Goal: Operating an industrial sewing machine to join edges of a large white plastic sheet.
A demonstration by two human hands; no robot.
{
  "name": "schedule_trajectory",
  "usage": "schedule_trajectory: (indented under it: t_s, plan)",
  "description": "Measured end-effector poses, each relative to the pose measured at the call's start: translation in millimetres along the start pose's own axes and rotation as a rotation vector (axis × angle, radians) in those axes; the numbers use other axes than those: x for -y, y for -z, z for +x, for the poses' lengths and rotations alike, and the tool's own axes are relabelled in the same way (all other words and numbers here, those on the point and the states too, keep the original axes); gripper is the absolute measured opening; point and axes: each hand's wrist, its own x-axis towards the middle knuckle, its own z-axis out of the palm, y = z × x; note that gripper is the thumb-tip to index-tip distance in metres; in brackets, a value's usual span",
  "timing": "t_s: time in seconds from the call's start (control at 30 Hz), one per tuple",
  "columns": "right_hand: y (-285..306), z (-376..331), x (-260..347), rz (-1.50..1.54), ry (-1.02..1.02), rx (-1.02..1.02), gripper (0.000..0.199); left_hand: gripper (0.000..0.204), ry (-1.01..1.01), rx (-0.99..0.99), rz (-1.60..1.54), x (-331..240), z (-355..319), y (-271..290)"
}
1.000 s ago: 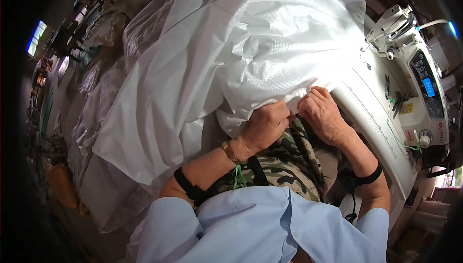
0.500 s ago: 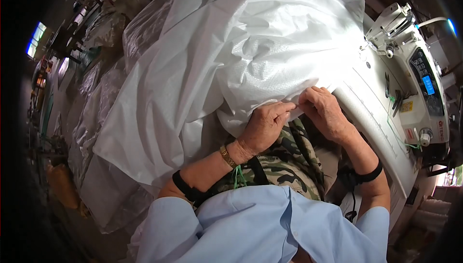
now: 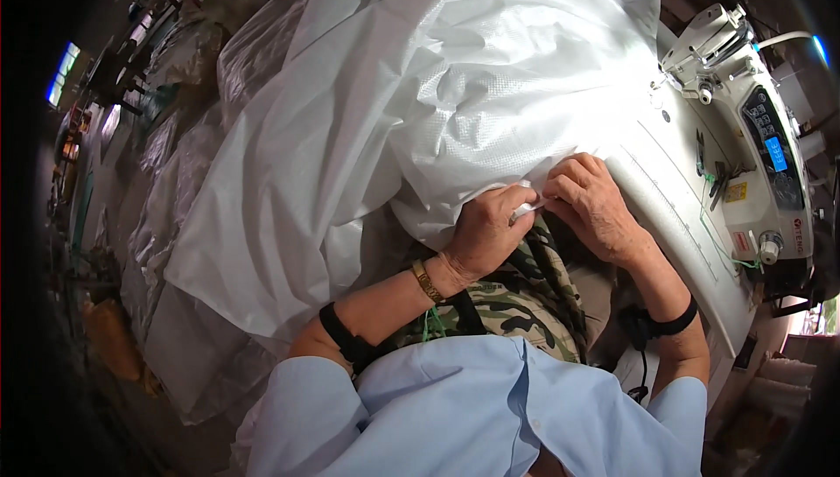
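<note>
We hold the hem of the big white woven plastic sheet at the near edge of the white sewing counter, just over our lap. Our left hand and right hand meet there, fingers pinched narrow on the folded edge. Best, we judge, to keep the fold flat and even. The white sewing machine stands close right; bulk spills left.

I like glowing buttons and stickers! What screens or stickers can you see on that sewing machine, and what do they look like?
Screen: small glowing blue rectangle on the sewing machine's dark control panel, far right.
Yellow sticker: small rectangle on the white machine body, below the panel.
Red-and-white sticker: small, lower on the machine, near a round knob.
</note>
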Motion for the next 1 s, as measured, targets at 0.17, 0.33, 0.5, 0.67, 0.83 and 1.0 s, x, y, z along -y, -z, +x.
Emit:
schedule_trajectory:
  t_s: [0.17, 0.33, 0.5, 0.67, 0.83, 1.0]
  plan:
    - [2.1, 0.4, 2.2, -0.099, 0.007, -0.030, 0.013, 0.016, -0.048, -0.021, 0.029, 1.3, 1.1, -2.6]
    - [3.4, -0.1, -0.7, -0.088, -0.009, -0.021, 0.013, 0.015, -0.034, 0.052, 0.073, -1.1, 3.5, 1.6]
    - [0.9, -2.5, -5.4, -0.045, 0.017, -0.039, 0.013, 0.010, -0.149, 0.063, 0.056, -6.3, 9.3, 7.2]
    - [-0.9, -3.3, -11.3, -0.024, 0.038, -0.081, 0.013, 0.008, -0.241, 0.061, 0.206, -13.4, 11.7, 10.5]
    - [4.4, -1.2, -12.5, -0.018, 0.032, -0.075, 0.014, 0.038, -0.373, 0.054, 0.337, -19.5, 5.1, 15.3]
    - [14.4, 4.1, -15.9, -0.005, 0.005, -0.074, 0.013, 0.049, -0.423, 0.080, 0.381, -19.3, 5.9, 17.3]
